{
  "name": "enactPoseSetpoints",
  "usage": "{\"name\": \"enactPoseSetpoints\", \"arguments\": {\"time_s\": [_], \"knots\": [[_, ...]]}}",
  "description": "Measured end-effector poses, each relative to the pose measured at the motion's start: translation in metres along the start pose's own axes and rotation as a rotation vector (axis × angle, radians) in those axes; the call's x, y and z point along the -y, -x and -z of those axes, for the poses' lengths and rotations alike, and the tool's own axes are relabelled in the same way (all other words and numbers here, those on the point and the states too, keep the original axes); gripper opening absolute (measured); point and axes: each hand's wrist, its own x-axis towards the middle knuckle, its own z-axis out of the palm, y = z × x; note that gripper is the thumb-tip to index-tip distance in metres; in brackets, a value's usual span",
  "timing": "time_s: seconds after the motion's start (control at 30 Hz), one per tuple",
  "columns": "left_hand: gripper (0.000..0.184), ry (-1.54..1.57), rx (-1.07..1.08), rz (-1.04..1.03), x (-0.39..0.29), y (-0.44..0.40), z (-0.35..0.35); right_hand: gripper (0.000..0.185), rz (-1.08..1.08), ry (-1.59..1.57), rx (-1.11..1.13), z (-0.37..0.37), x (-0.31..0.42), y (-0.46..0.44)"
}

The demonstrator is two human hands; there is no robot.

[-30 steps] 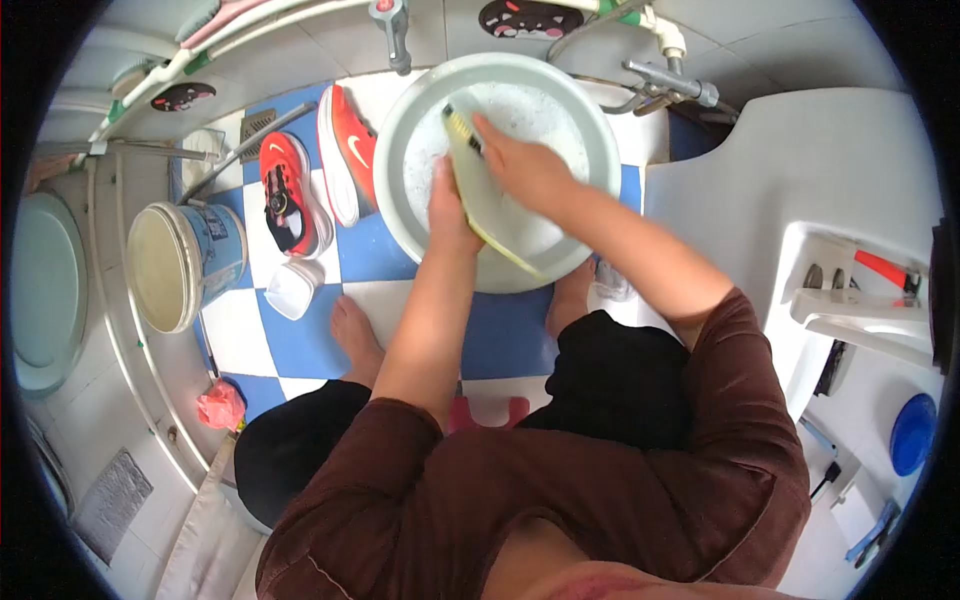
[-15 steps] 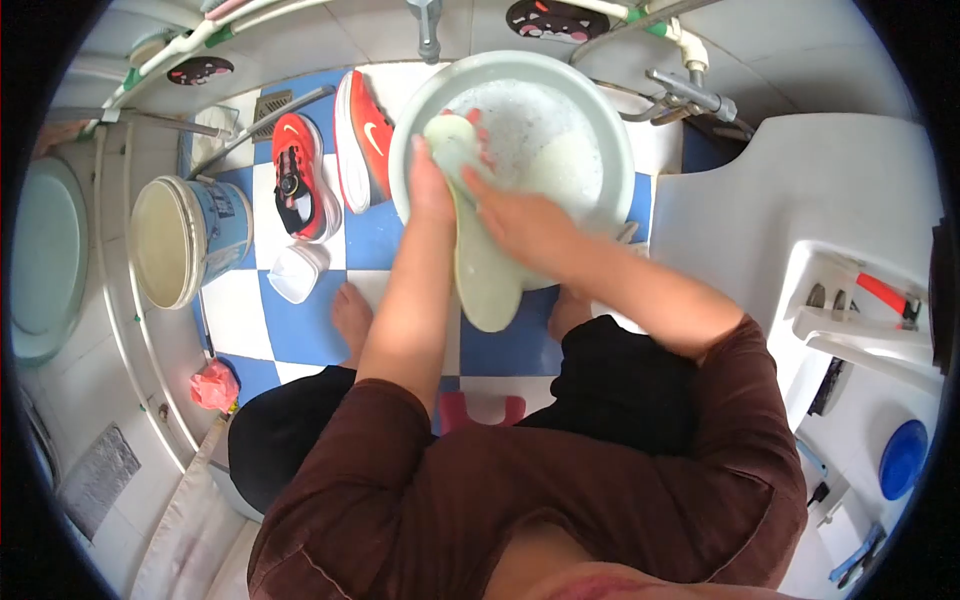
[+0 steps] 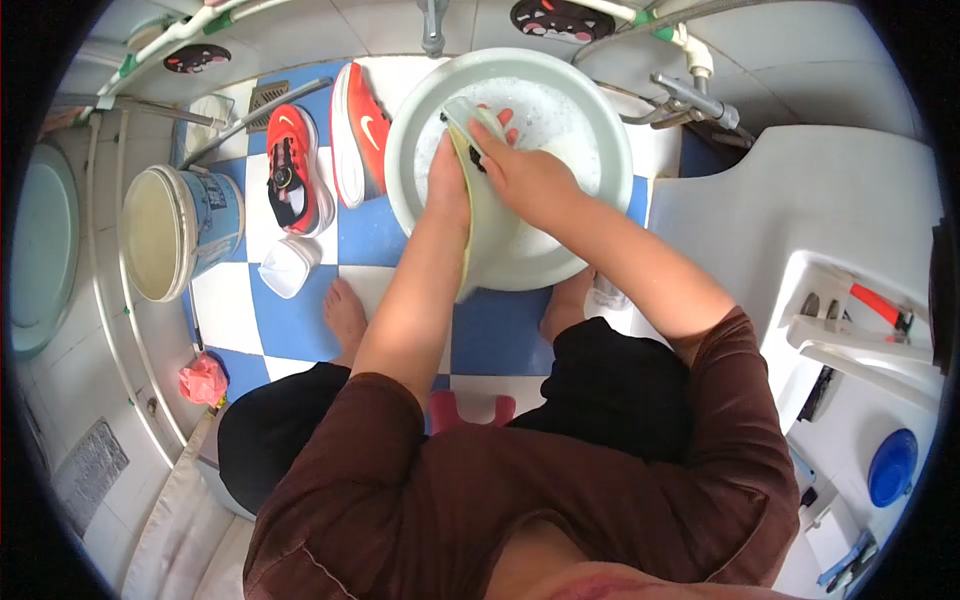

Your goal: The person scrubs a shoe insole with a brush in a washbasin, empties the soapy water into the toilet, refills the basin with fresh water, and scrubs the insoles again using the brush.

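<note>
A pale green shoe insole is held tilted over the near left part of a wash basin, its yellowish edge toward my left arm. My left hand grips it from the left side, with fingertips showing beyond its upper end. My right hand is closed around the upper end from the right. A dark patch shows beside my right thumb; what it is, I cannot make out. The basin holds cloudy, sudsy water.
Left of the basin stand two red sneakers, a white plastic cup and a bucket. A metal tap is at upper right. A white ledge runs along the right. Pink plastic lies at lower left.
The insole has turned from nearly flat to tilted on edge, and its lower end has moved up and left. My right hand has shifted slightly up and right.
</note>
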Motion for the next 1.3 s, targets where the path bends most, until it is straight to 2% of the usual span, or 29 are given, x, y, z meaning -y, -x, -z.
{"name": "enactPoseSetpoints", "arguments": {"time_s": [0.03,0.13,0.23,0.33,0.43,0.47,0.57,0.6,0.7,0.73,0.87,0.93,1.0,1.03,1.07,1.1,1.13,1.17,1.2,1.3], "knots": [[0.045,0.010,-0.008,0.007,-0.002,-0.002,0.002,0.051,0.003,-0.034,-0.011,-0.002,-0.002,-0.001],[0.039,0.284,0.285,0.005,-0.032,-0.005,0.010,0.049,0.249,-0.149,-0.059,-0.022,0.014,0.035],[0.041,0.022,0.055,-0.011,-0.006,0.000,-0.004,0.051,0.033,0.000,-0.028,0.005,0.007,-0.005],[0.042,0.087,-0.020,-0.006,-0.005,0.001,-0.010,0.052,-0.065,-0.029,0.057,0.011,0.010,-0.006],[0.041,0.212,0.185,-0.103,-0.027,-0.008,0.017,0.051,0.224,-0.072,-0.026,-0.014,0.018,0.030],[0.046,0.090,0.159,-0.155,-0.021,-0.005,0.019,0.051,0.088,0.060,0.064,-0.006,0.018,0.022],[0.055,-0.062,-0.147,-0.136,0.007,0.009,-0.031,0.055,-0.025,0.122,-0.036,0.011,-0.005,-0.015],[0.060,-0.129,-0.089,-0.119,0.007,0.001,-0.015,0.056,-0.053,0.116,0.005,0.011,-0.002,-0.013],[0.059,0.228,0.498,-0.041,-0.020,-0.017,0.041,0.055,0.158,0.089,-0.010,-0.017,0.001,0.025],[0.059,0.055,-0.118,-0.208,-0.025,0.001,-0.005,0.055,0.146,0.046,0.060,-0.009,0.012,0.032],[0.055,-0.085,-0.152,-0.072,0.003,0.014,-0.026,0.056,-0.087,0.179,0.005,0.023,0.005,-0.015],[0.055,-0.102,-0.112,-0.065,-0.001,0.016,-0.030,0.056,0.009,0.147,0.004,0.012,-0.001,0.000],[0.055,0.061,-0.125,-0.183,-0.018,0.011,-0.022,0.056,0.193,0.126,-0.036,-0.006,0.005,0.026],[0.055,0.146,-0.134,-0.240,-0.022,0.008,-0.017,0.056,0.145,0.183,-0.003,-0.005,0.003,0.022],[0.056,0.138,-0.109,-0.206,-0.020,0.006,-0.012,0.056,0.096,0.237,0.033,-0.002,-0.001,0.013],[0.057,0.046,-0.151,-0.167,-0.013,0.006,-0.015,0.056,0.043,0.286,0.076,-0.002,-0.006,0.004],[0.057,-0.044,-0.202,-0.117,0.002,0.011,-0.021,0.056,-0.034,0.228,-0.003,0.013,-0.007,-0.008],[0.058,-0.133,-0.245,-0.070,0.012,0.015,-0.027,0.057,-0.015,0.171,-0.133,0.021,-0.013,-0.015],[0.058,-0.120,-0.263,-0.060,0.010,0.015,-0.030,0.057,-0.011,0.173,-0.114,0.018,-0.015,-0.010],[0.058,0.022,-0.085,-0.131,-0.011,0.010,-0.014,0.057,0.097,0.209,-0.049,-0.005,0.005,0.029]]}}
